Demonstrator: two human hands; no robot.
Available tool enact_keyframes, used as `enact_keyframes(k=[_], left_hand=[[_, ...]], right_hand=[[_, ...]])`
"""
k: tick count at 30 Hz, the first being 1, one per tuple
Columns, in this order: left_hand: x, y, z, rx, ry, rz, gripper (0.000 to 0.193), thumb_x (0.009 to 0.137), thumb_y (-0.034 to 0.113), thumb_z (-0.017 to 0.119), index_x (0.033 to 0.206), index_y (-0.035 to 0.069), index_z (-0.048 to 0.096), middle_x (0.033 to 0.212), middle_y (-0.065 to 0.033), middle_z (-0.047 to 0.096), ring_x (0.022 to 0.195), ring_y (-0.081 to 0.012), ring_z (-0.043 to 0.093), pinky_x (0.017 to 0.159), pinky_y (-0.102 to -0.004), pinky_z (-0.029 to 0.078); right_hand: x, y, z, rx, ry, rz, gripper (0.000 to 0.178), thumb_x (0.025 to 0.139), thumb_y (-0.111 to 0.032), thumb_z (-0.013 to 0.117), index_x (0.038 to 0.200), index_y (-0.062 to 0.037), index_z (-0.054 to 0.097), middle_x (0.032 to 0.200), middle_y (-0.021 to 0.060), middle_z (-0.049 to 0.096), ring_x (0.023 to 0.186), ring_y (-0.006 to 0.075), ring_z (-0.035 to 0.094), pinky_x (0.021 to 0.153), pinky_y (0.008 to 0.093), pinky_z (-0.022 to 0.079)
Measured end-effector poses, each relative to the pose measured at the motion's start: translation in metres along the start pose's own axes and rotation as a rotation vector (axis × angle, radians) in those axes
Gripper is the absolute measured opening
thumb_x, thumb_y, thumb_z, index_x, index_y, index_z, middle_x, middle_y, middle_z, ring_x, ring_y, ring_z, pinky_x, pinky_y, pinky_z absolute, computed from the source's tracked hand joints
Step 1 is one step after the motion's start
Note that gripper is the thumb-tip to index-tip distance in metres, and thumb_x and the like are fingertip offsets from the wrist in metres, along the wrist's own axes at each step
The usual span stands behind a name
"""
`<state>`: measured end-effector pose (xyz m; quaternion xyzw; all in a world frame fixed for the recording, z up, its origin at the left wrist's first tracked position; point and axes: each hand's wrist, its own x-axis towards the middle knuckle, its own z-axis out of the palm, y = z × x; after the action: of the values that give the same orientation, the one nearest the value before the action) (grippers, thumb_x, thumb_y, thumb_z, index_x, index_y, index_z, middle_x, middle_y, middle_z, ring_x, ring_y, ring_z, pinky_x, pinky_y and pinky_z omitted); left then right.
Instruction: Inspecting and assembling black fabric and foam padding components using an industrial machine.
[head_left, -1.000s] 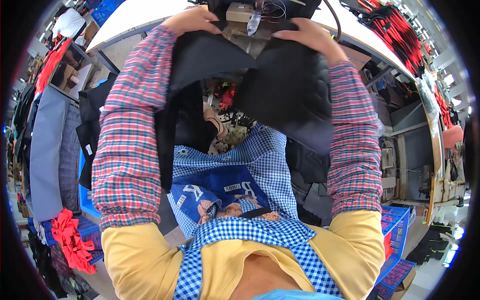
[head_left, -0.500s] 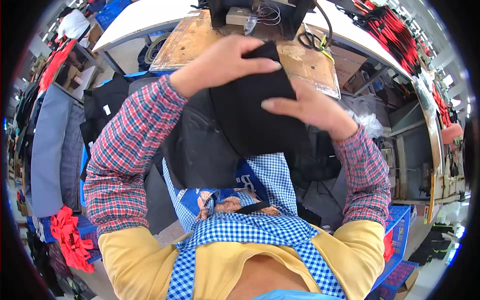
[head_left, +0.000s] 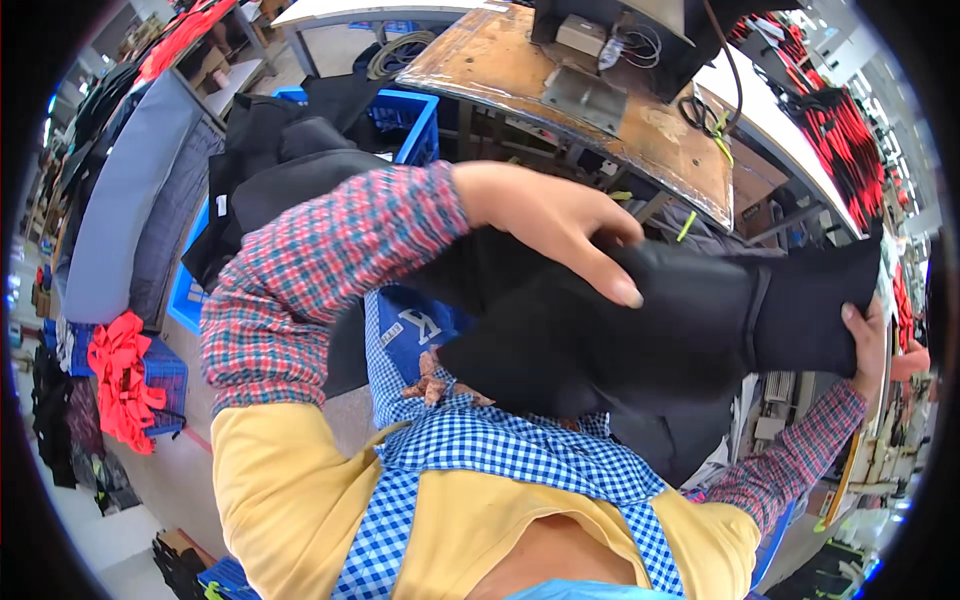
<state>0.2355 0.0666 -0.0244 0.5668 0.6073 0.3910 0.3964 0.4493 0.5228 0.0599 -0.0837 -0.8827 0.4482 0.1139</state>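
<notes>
Black cloth [head_left: 680,335] stretches across the person's lap and out to the right, one raised seam crossing it near that far end. And the right hand [head_left: 868,345] has that end firmly, thumb on top, fingers out of sight behind the edge! The left hand [head_left: 560,225] is at the middle of the upper edge, thumb lying on the cloth, fingertips tucked from view, so I can't tell whether it grips or merely presses. Beneath sits the checked apron [head_left: 510,455]. Just beyond, a wooden table [head_left: 480,60] carries a metal plate [head_left: 590,100] and black scissors [head_left: 697,112], near a dark housing [head_left: 690,70]. Off to the left, black pieces [head_left: 300,150] heap over a blue crate [head_left: 422,125], and farther out, red straps [head_left: 125,385] spill down brightly.
</notes>
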Motion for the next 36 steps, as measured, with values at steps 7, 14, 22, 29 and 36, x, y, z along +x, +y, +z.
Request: enact_keyframes(k=[7, 14, 22, 29, 36], left_hand=[[0.044, 0.007, 0.029, 0.061, 0.029, 0.100, 0.060, 0.084, 0.051, 0.070, 0.100, -0.007, 0.063, 0.088, -0.0170, 0.064, 0.086, -0.0226, 0.062, 0.075, -0.0340, 0.047], [0.040, -0.010, 0.038, 0.179, 0.106, 0.036, 0.061, 0.086, 0.053, 0.067, 0.084, -0.007, 0.060, 0.070, -0.0177, 0.052, 0.067, -0.0215, 0.050, 0.066, -0.0375, 0.044], [0.042, -0.013, 0.043, -0.042, 0.006, -0.228, 0.044, 0.089, 0.040, 0.071, 0.095, -0.003, 0.064, 0.078, -0.0046, 0.061, 0.076, -0.0078, 0.050, 0.070, -0.0297, 0.045], [0.034, -0.021, 0.045, -0.155, 0.021, -0.158, 0.045, 0.088, 0.041, 0.071, 0.099, -0.003, 0.064, 0.079, -0.0018, 0.060, 0.079, -0.0069, 0.051, 0.071, -0.0275, 0.045], [0.036, -0.014, 0.042, -0.187, 0.026, -0.181, 0.045, 0.088, 0.041, 0.071, 0.093, -0.003, 0.063, 0.077, -0.0008, 0.057, 0.077, -0.0071, 0.049, 0.069, -0.0278, 0.043]], right_hand=[[0.000, -0.010, 0.096, -0.795, 0.345, -0.321, 0.045, 0.092, -0.016, 0.064, 0.132, 0.0007, 0.051, 0.131, 0.0099, 0.055, 0.123, 0.0212, 0.051, 0.104, 0.0330, 0.037], [-0.023, -0.147, 0.211, 0.935, -0.690, -0.769, 0.012, 0.094, -0.012, 0.055, 0.094, -0.0057, 0.065, 0.091, 0.0128, 0.058, 0.082, 0.0254, 0.061, 0.074, 0.0353, 0.051], [-0.012, -0.144, 0.228, 1.074, -0.757, -0.921, 0.018, 0.094, -0.012, 0.055, 0.105, -0.0045, 0.067, 0.107, 0.0170, 0.060, 0.092, 0.0265, 0.060, 0.083, 0.0396, 0.050], [0.003, -0.156, 0.244, 1.002, -0.767, -1.078, 0.023, 0.094, -0.015, 0.054, 0.111, -0.0021, 0.063, 0.115, 0.0181, 0.058, 0.102, 0.0273, 0.058, 0.089, 0.0429, 0.048], [0.012, -0.161, 0.249, 0.952, -0.775, -1.214, 0.030, 0.094, -0.018, 0.054, 0.118, 0.0004, 0.059, 0.123, 0.0193, 0.057, 0.112, 0.0280, 0.055, 0.095, 0.0462, 0.045]])
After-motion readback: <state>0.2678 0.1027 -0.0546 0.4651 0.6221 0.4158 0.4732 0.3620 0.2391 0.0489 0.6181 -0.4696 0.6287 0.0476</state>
